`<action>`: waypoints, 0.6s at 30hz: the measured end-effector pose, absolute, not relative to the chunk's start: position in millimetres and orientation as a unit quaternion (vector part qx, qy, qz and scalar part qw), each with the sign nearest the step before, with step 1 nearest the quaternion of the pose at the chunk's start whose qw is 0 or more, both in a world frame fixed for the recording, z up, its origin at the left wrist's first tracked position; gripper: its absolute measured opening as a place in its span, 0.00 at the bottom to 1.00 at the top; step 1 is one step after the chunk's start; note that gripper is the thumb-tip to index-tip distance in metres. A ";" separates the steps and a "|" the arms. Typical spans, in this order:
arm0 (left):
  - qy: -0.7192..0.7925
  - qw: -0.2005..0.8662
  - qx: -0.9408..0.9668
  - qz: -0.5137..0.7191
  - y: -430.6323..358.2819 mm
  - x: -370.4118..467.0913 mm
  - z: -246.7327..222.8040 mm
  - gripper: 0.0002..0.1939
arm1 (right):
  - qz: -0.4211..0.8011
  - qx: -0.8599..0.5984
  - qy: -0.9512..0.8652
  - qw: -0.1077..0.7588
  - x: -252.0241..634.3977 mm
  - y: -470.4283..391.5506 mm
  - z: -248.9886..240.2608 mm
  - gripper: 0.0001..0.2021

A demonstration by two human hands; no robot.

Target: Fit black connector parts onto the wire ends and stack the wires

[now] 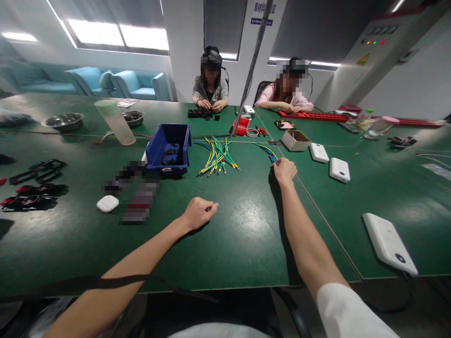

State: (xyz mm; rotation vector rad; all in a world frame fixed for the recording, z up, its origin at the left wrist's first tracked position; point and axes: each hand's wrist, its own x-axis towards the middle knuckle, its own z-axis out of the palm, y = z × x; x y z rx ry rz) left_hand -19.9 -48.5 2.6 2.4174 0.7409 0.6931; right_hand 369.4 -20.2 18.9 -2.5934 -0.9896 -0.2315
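Note:
My right hand is closed at the near ends of a small bundle of blue and yellow wires, which fan out across the green tabletop toward the far left. Its fingers hide those near ends. My left hand rests on the table in a loose fist, thumb toward the right, and nothing shows in it. Between and beyond the two hands lies a loose pile of green, yellow and blue wires with metal ring terminals at their near ends. Left of that pile stands a blue plastic bin with dark parts inside.
Near the wires are a red container, a roll of tape and a cardboard box. White devices sit to the right. A bottle and steel bowls stand left. Two people work across the table.

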 end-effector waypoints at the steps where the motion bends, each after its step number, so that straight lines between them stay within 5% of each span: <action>1: 0.273 0.255 0.892 0.255 -48.6 -20.1 2.6 0.24 | -0.083 -0.916 -0.350 0.175 368.7 -20.5 19.2 0.11; 8: 0.274 0.233 0.900 0.246 -49.6 -22.0 3.4 0.23 | -0.088 -0.917 -0.350 0.167 363.1 -20.6 20.8 0.11; 18: 0.276 0.244 0.899 0.237 -50.6 -23.9 4.0 0.05 | -0.134 -0.907 -0.363 0.166 354.7 -19.0 20.5 0.10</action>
